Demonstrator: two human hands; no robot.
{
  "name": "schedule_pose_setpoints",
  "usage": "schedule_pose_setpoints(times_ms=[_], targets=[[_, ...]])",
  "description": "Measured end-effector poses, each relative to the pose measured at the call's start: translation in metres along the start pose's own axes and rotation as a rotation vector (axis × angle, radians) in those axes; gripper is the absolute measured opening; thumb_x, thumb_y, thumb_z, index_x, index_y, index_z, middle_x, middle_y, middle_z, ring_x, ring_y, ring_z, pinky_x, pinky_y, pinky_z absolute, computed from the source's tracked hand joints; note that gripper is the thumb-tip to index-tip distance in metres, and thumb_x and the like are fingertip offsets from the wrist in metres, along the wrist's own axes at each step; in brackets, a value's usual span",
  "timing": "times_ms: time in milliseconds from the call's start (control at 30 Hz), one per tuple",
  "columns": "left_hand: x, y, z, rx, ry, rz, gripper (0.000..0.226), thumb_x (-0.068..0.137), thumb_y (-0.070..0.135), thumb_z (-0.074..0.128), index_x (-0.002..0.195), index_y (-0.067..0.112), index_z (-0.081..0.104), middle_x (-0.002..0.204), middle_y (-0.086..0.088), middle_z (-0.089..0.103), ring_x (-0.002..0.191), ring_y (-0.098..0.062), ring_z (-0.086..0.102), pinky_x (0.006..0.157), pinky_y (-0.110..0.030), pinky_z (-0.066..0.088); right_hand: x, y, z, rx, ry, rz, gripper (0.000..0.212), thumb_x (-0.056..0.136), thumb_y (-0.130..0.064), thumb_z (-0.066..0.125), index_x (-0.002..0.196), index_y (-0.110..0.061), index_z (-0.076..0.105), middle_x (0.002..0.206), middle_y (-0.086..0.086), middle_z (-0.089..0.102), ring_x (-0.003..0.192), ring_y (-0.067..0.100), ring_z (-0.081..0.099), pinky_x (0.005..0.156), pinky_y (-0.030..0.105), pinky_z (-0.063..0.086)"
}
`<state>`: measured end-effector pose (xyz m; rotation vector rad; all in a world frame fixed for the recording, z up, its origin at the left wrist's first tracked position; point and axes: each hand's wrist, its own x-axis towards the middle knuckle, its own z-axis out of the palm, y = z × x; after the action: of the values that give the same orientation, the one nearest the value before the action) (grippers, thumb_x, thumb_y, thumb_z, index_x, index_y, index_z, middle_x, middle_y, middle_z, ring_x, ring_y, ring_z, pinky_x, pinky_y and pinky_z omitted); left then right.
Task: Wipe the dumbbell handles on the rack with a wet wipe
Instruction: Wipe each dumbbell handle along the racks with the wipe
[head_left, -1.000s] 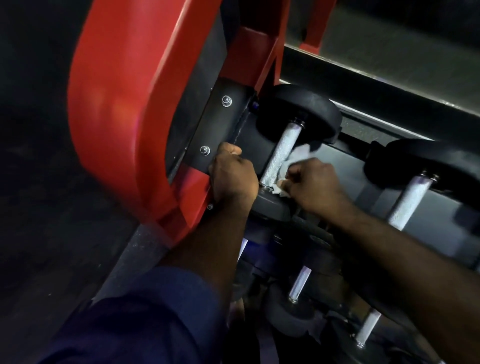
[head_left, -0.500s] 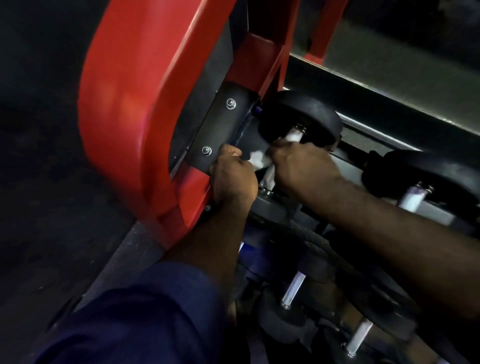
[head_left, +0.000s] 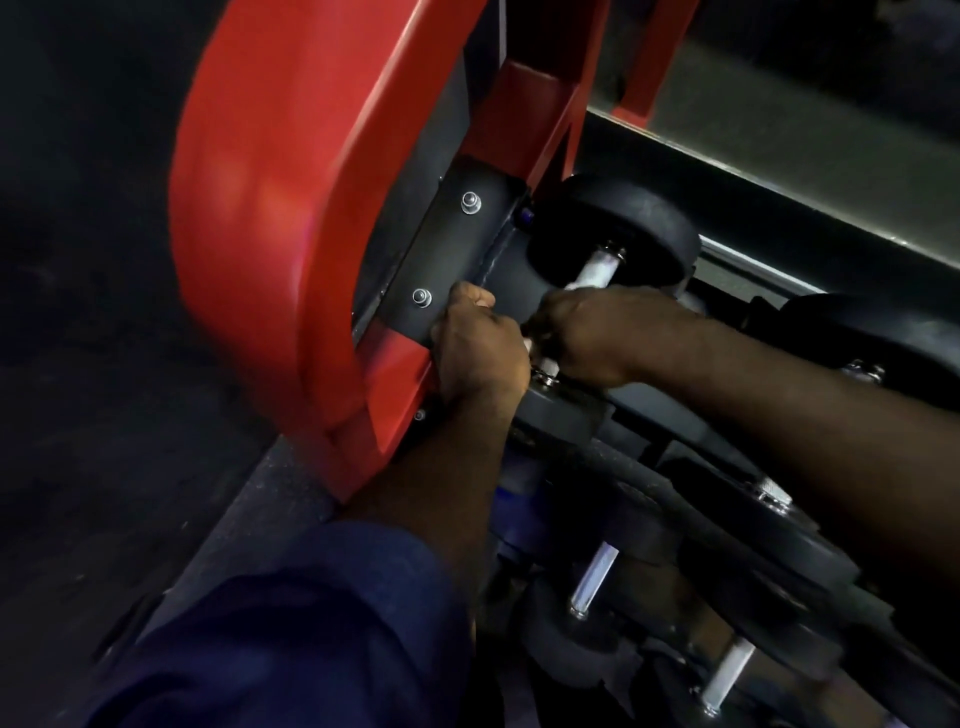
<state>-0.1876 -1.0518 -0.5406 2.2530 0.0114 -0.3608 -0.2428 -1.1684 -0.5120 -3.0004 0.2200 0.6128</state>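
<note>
Silver knurled dumbbell handle (head_left: 597, 271) lay on the upper shelf of the red steel rack (head_left: 291, 234), its long axis running near-left to far-right. Two more handles (head_left: 592, 582) showed on the shelf below. The right hand (head_left: 587, 338) curled round it, a sliver of white wet wipe (head_left: 528, 344) at its fingers. The left hand (head_left: 478, 348) gripped the rack's black bolted plate (head_left: 447, 249).

Navy-blue cloth sleeve (head_left: 291, 639) on the left arm (head_left: 441, 493), softly creased, right forearm (head_left: 789, 400) bare

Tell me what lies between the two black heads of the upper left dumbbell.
The head view shows its pale handle running between them, with the right hand curled round its middle. The left hand grips the rack beside it.
</note>
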Motion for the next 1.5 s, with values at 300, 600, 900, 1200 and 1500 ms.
schedule_pose_setpoints(times_ms=[300,600,900,1200,1500], targets=[[0.000,-0.002,0.003,-0.002,0.014,0.003,0.032,0.090,0.002,0.050,0.109,0.017,0.070,0.112,-0.008,0.075,0.115,-0.033,0.063,0.092,-0.035,0.046,-0.011,0.024,0.003,-0.251,0.343,0.069,0.031,0.104,-0.042,0.037,0.113,-0.021,0.058,0.114,0.002,0.064,0.076,0.032,0.070,0.050,0.032,0.033],[0.002,-0.003,0.003,0.000,0.011,0.014,0.030,0.092,0.002,0.049,0.108,0.016,0.070,0.111,-0.004,0.075,0.112,-0.030,0.063,0.091,-0.033,0.047,-0.009,0.020,-0.007,-0.205,0.368,0.077,0.036,0.098,-0.022,0.037,0.129,-0.016,0.053,0.122,0.004,0.063,0.090,0.037,0.069,0.057,0.036,0.043],[0.003,-0.005,0.004,-0.022,-0.003,0.009,0.031,0.089,0.005,0.050,0.105,0.021,0.071,0.103,-0.005,0.077,0.107,-0.030,0.067,0.091,-0.040,0.054,-0.015,0.035,-0.011,-0.110,0.427,-0.041,0.030,0.091,-0.027,0.046,0.116,-0.027,0.062,0.114,-0.004,0.066,0.092,0.028,0.069,0.061,0.034,0.053],[0.004,-0.006,0.006,0.004,-0.005,0.003,0.029,0.090,0.005,0.050,0.101,0.025,0.068,0.101,-0.004,0.077,0.106,-0.031,0.066,0.091,-0.042,0.054,-0.036,0.024,0.014,0.052,0.548,-0.028,0.018,0.079,-0.025,0.067,0.096,-0.023,0.073,0.088,-0.004,0.071,0.097,0.026,0.057,0.067,0.034,0.049],[0.005,-0.008,0.006,-0.006,-0.018,0.009,0.029,0.089,0.005,0.051,0.105,0.021,0.069,0.100,-0.006,0.077,0.107,-0.030,0.067,0.090,-0.038,0.054,-0.018,0.013,0.031,0.155,0.500,-0.028,0.031,0.083,-0.020,0.051,0.101,-0.007,0.073,0.112,0.008,0.072,0.114,0.030,0.059,0.102,0.041,0.047]])
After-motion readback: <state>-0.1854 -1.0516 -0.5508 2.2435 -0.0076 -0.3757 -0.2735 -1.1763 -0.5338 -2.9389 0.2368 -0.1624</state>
